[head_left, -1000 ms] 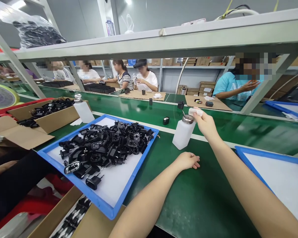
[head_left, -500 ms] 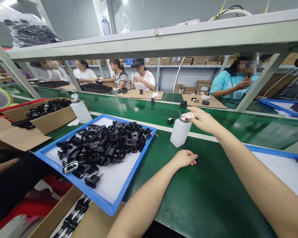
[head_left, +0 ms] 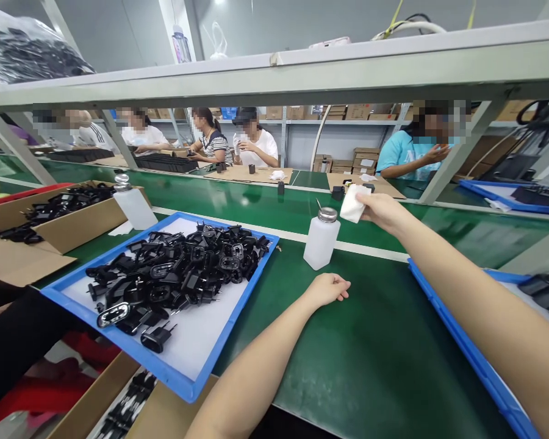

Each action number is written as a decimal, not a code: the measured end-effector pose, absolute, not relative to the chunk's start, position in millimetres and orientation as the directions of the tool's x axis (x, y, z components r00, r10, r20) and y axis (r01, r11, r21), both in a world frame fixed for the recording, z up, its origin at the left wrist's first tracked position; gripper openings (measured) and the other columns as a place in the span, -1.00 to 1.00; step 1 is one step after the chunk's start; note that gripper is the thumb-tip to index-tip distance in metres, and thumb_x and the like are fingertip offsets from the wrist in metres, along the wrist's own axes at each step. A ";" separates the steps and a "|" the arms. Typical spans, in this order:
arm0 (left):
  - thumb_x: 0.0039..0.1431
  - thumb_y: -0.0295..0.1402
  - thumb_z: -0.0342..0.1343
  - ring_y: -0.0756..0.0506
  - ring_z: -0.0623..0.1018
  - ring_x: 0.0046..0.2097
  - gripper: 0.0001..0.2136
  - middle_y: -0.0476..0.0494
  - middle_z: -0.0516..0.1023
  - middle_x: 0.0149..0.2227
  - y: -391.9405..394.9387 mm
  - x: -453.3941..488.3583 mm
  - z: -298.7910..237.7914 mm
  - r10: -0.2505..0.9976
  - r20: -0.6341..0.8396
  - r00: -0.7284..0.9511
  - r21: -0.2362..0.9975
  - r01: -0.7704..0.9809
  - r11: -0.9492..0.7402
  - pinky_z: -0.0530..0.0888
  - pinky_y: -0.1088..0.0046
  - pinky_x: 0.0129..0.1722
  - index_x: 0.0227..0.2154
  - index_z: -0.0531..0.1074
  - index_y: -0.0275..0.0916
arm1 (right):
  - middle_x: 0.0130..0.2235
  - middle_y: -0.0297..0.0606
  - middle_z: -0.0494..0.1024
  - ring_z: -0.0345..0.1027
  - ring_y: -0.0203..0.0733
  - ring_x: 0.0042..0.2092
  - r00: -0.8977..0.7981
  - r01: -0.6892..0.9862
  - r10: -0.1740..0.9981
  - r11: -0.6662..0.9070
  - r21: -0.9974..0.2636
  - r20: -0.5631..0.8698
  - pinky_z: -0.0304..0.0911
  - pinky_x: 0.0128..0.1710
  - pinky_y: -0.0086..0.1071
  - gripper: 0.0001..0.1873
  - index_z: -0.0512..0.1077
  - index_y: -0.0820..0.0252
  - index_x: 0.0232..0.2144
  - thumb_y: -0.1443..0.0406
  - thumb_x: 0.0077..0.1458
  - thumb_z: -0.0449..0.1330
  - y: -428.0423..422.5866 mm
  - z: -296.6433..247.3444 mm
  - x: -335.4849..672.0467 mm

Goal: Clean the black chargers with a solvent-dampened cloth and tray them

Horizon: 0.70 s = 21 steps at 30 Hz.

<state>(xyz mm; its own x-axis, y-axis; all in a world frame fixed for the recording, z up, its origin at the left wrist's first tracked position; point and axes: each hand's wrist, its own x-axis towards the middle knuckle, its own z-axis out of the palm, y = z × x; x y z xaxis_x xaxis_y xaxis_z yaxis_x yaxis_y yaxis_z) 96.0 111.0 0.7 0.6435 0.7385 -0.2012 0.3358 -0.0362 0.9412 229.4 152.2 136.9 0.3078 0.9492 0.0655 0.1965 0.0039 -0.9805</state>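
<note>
My right hand point(head_left: 379, 209) pinches a folded white cloth point(head_left: 353, 203) just to the right of a white dispenser bottle point(head_left: 321, 241) with a metal cap. The cloth is in the air, apart from the bottle. Below the bottle, my left hand point(head_left: 330, 288) rests on the green worktable point(head_left: 348, 360), its fingers curled in; whatever may be inside them is hidden. To the left, a blue-rimmed tray point(head_left: 238, 320) carries a heap of black plug adapters point(head_left: 187, 268) with metal pins.
A second dispenser bottle point(head_left: 135, 206) stands behind the tray, next to an open cardboard box point(head_left: 86, 228) of black parts. Another blue tray point(head_left: 466, 341) lies at the right. An overhead shelf point(head_left: 256, 76) crosses the view; several people sit beyond the green conveyor point(head_left: 201, 198).
My right hand has lifted the white cloth off the bottle's cap and moved it to the right. The left hand keeps its place on the table. The view has shifted slightly.
</note>
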 end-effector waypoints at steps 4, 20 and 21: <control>-0.02 -0.31 -0.07 0.10 0.38 -0.50 -0.84 -0.04 0.44 -0.48 109.9 96.1 0.4 0.739 -0.193 0.645 0.940 0.337 -0.048 0.30 0.62 -0.48 -0.47 0.31 -0.32 | -0.41 -0.19 0.43 0.33 -0.20 -0.36 0.362 -0.066 0.928 -0.070 -0.995 -0.089 0.26 -0.28 -0.21 -0.89 0.27 0.27 -0.44 0.45 0.02 -0.05 167.3 117.0 248.5; -0.03 -0.33 -0.09 0.07 0.37 -0.48 -0.82 -0.02 0.43 -0.49 105.3 97.9 -2.2 0.755 -0.166 0.635 0.906 0.401 -0.138 0.30 0.58 -0.44 -0.45 0.34 -0.31 | -0.45 -0.25 0.40 0.30 -0.30 -0.47 0.265 -0.091 0.939 -0.204 -0.975 -0.221 0.29 -0.46 -0.38 -0.91 0.30 0.38 -0.37 0.41 0.04 0.04 240.0 33.9 251.6; -0.05 -0.33 -0.07 0.06 0.37 -0.48 -0.83 -0.01 0.43 -0.50 103.9 97.4 0.5 0.754 -0.163 0.636 0.902 0.406 -0.147 0.29 0.57 -0.44 -0.46 0.35 -0.30 | -0.43 -0.27 0.39 0.29 -0.32 -0.47 0.293 -0.089 0.930 -0.204 -0.975 -0.221 0.28 -0.46 -0.40 -0.90 0.29 0.37 -0.35 0.40 0.05 0.03 241.0 32.3 252.2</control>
<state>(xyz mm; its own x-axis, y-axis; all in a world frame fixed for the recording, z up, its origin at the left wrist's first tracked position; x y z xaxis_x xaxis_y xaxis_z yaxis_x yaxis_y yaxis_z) 97.4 103.9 0.5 0.6360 0.7541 -0.1635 0.4064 -0.1472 0.9018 252.2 241.0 32.3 0.2929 0.9303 -0.2209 -0.0888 -0.2035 -0.9750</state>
